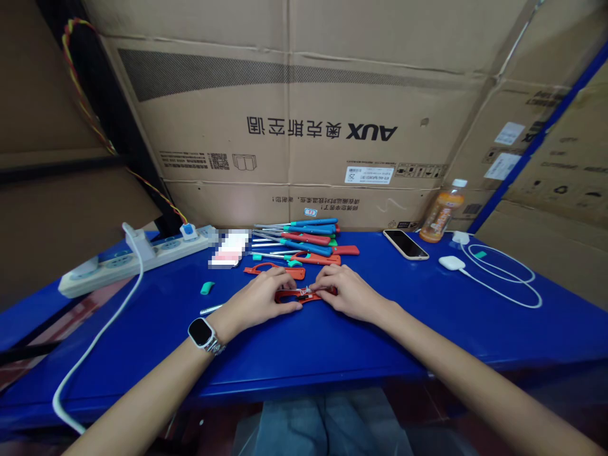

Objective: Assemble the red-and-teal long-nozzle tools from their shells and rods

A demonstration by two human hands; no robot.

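Head view: a person's two hands are holding an open orange casing [311,298] between them on the blue table [266,354]

The left hand [268,295] is gripping the casing's left end between fingers and thumb; the right hand [350,292] is grasping its right end, though whether those fingertips are also pinching something small cannot be told. Small inner parts [303,296] are showing within, so the work appears to be partway along. Still unjoined, an orange shell [291,273] is lying just beyond the left hand, while a metal rod [210,310] and a green piece [206,288] are resting loose to the left. Behind, several rod-tipped blue handles [313,229] are lying piled, seemingly complete
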